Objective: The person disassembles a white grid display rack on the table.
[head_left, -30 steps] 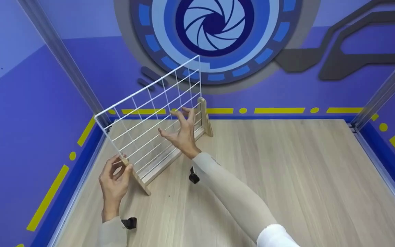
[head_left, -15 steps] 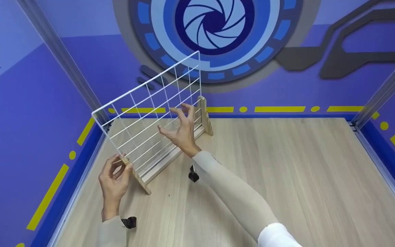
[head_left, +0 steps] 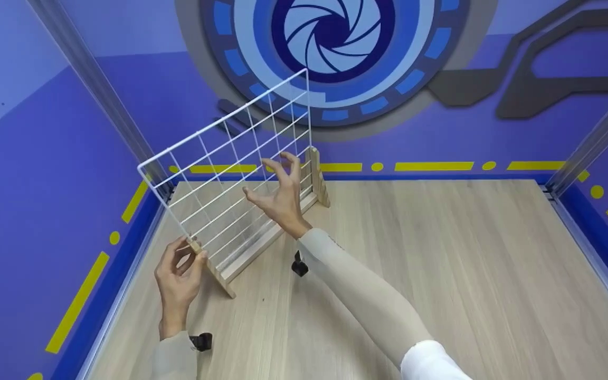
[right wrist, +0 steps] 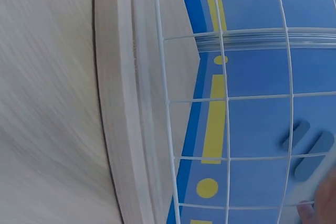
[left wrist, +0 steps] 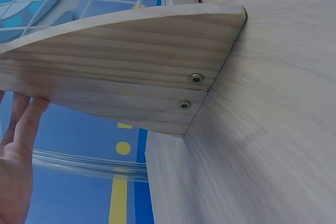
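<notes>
A white wire grid panel (head_left: 198, 133) stands tilted in the head view, over a wooden stand whose base bar (head_left: 254, 255) has a long slot. Its lower wires sit above the bar in the right wrist view. My left hand (head_left: 178, 287) pinches the top of the stand's near wooden end piece (head_left: 218, 277), thumb in front and fingers behind. Two screws (left wrist: 196, 78) show on that end piece. My right hand (head_left: 283, 203) holds the grid's middle wires with curled fingers, thumb lower left; in the right wrist view its fingertip (right wrist: 306, 211) meets a wire.
The stand's far end piece (head_left: 317, 182) is upright near the back wall. Pale wood tabletop (head_left: 441, 274) spreads to the right. Blue printed walls (head_left: 494, 142) and metal corner posts (head_left: 108, 100) bound the space. A black wrist camera (head_left: 300, 264) hangs under the right forearm.
The wire grid has risen upward from the stand along with my right hand. The left hand and the wooden stand keep the same place; the head view has shifted slightly.
</notes>
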The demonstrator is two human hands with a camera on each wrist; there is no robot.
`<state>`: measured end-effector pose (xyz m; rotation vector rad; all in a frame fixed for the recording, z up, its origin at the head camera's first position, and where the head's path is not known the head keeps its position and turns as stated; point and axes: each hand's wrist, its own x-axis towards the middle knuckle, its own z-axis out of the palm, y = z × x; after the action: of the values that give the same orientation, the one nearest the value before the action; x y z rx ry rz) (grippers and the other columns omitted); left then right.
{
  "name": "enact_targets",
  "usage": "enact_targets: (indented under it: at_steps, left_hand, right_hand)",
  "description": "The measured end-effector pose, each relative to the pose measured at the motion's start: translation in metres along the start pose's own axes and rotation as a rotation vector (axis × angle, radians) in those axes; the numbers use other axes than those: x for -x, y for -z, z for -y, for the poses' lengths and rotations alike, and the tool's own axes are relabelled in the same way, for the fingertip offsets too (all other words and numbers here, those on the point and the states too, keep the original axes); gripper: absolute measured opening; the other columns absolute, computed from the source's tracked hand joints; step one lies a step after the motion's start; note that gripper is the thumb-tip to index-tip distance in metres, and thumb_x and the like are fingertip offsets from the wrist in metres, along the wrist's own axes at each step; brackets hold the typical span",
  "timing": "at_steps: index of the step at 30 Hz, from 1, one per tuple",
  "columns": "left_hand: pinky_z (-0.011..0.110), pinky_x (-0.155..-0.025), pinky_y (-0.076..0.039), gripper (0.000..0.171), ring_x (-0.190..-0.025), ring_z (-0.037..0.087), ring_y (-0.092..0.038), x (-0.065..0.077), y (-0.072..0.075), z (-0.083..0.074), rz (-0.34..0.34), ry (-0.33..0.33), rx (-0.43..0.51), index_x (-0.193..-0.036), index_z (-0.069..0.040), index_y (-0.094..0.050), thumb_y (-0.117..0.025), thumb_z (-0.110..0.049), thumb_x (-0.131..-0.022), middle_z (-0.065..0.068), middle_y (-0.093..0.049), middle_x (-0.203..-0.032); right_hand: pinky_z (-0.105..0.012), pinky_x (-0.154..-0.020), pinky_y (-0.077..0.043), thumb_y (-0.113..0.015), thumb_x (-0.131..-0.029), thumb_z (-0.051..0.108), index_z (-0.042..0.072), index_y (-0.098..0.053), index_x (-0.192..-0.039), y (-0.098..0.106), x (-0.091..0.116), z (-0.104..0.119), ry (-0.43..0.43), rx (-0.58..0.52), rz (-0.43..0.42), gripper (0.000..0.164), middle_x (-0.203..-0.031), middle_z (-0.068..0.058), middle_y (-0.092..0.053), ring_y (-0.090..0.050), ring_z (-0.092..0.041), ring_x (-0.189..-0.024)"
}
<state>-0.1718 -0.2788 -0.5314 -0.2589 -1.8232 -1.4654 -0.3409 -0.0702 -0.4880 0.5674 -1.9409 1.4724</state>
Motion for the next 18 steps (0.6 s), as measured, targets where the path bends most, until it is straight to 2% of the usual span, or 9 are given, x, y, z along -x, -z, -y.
enact_targets:
  at_steps: [7,13,18]
  left_hand:
    - [0.029,-0.084,-0.061,0.043,-0.093,0.034,-0.069,-0.0005,-0.0004,0.0011,0.000,0.003,0.020,-0.117,0.019,-0.059,-0.074,0.019,-0.076,0.033,-0.065,-0.109]
    - [0.030,-0.084,-0.061,0.043,-0.094,0.037,-0.069,0.0002,-0.0007,0.0013,0.004,0.026,0.017,-0.118,0.015,-0.061,-0.074,0.018,-0.077,0.031,-0.066,-0.110]
    - [0.028,-0.082,-0.061,0.044,-0.094,0.034,-0.070,0.0011,0.0003,0.0012,-0.003,0.027,0.007,-0.118,0.015,-0.061,-0.074,0.019,-0.077,0.027,-0.068,-0.110]
  right_hand:
    - [-0.031,-0.108,-0.045,-0.092,-0.069,0.034,0.025,-0.066,-0.128,0.0022,-0.0075,0.0087,-0.013,-0.017,0.009,0.066,-0.144,-0.009,-0.036,-0.039,-0.021,-0.132]
    - [-0.033,-0.109,-0.042,-0.094,-0.067,0.031,0.023,-0.066,-0.127,0.0024,-0.0089,0.0090,0.002,-0.018,-0.009,0.067,-0.143,-0.014,-0.038,-0.038,-0.020,-0.131]
    - [-0.035,-0.108,-0.043,-0.095,-0.065,0.030,0.023,-0.067,-0.127,0.0019,-0.0090,0.0092,0.016,-0.016,-0.015,0.068,-0.142,-0.009,-0.037,-0.038,-0.019,-0.130]
